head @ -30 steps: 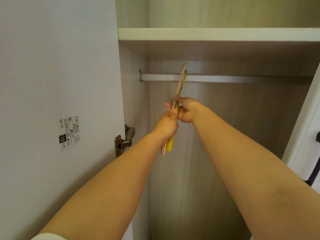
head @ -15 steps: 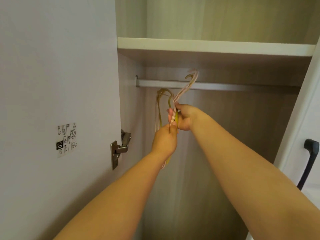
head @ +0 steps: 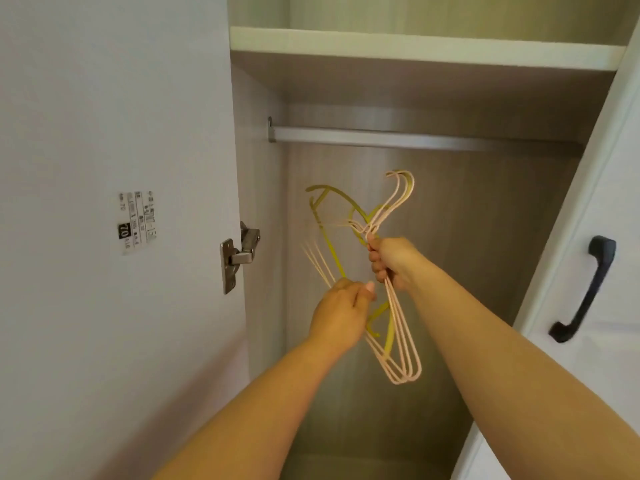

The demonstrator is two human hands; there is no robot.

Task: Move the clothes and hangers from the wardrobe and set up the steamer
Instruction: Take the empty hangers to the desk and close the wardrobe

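We hold a bundle of pink and yellow hangers (head: 398,327) inside the open wardrobe, right hand (head: 389,259) gripping their necks, left hand (head: 341,311) pinching the bars. The rail (head: 398,138) above hangs bare; carrying them off and setting up the steamer remain.

A white sticker (head: 137,223) on the inside of the open wardrobe door (head: 104,133), well left of the fingers, carries sideways print; only "70" in a black box and "TO" nearby can be read.
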